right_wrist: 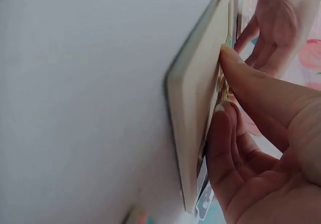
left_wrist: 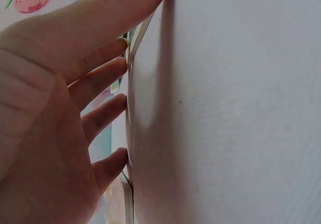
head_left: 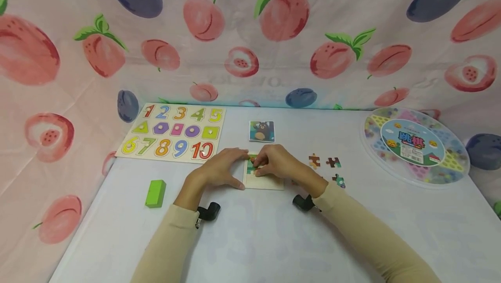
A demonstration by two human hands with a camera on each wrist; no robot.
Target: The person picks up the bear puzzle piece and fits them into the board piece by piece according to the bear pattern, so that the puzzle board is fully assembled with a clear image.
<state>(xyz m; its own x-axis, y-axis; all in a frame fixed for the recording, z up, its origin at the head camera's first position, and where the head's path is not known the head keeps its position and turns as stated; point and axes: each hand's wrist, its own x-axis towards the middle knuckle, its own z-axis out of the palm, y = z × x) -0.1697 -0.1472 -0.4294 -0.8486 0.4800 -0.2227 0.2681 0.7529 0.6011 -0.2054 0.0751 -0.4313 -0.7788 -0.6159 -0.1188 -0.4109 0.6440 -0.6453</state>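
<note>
A small wooden puzzle board (head_left: pixel 264 183) lies in the middle of the table, with green and teal pieces at its upper left and bare wood lower down. My right hand (head_left: pixel 281 161) is over the board, thumb and fingers pinching a jigsaw piece (head_left: pixel 256 172) against its surface; the fingers hide most of that piece. On the board's left side, my left hand (head_left: pixel 220 168) spreads its straight fingers and thumb, the tips at the board's edge. Several loose jigsaw pieces (head_left: pixel 333 162) lie right of the board, some partly behind my right wrist.
Behind the board lies a square bear picture (head_left: pixel 262 131). A number-and-shape board (head_left: pixel 172 131) is at the back left, a green block (head_left: pixel 155 193) at the left. At the right sits a round Chinese checkers box (head_left: pixel 415 148). A fruit-print cloth (head_left: pixel 242 22) hangs behind.
</note>
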